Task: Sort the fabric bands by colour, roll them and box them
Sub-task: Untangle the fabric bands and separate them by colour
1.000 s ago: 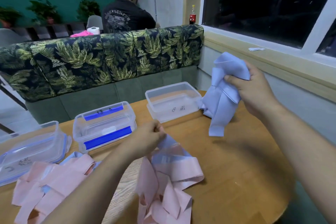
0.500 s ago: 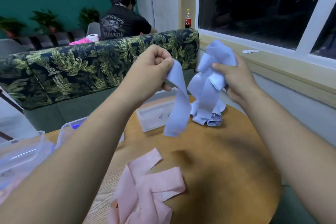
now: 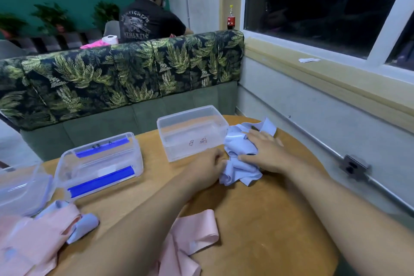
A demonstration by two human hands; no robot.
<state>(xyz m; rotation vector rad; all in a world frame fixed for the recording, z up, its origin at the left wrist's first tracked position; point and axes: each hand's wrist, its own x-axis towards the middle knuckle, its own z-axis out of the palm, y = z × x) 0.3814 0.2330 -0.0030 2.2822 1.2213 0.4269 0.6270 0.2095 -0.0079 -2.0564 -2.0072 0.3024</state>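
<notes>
The right hand lies flat with its fingers spread wide. It presses down on the pile of blue bands, which sits on the round wooden table just right of the middle of the frame. The left hand is at the left edge of that pile with its fingers curled. I cannot tell if it holds any cloth.

The pile touches the right end of a clear open box. The side of this box has a hand-drawn "B" and some small marks beside it that I cannot read.

Left of it stands a lidded box with blue clips. One clip has dark writing that looks like an "A" and two more marks. A third clear box sits at the left edge.

Loose pink bands lie at the bottom middle. A mixed heap of pink and blue bands lies at the lower left.

Behind the leaf-print sofa, at the top, a person sits with their back turned. Their black shirt reads "FIGHTER" and "ATHLETIC". A bottle with a red label stands by the window.
</notes>
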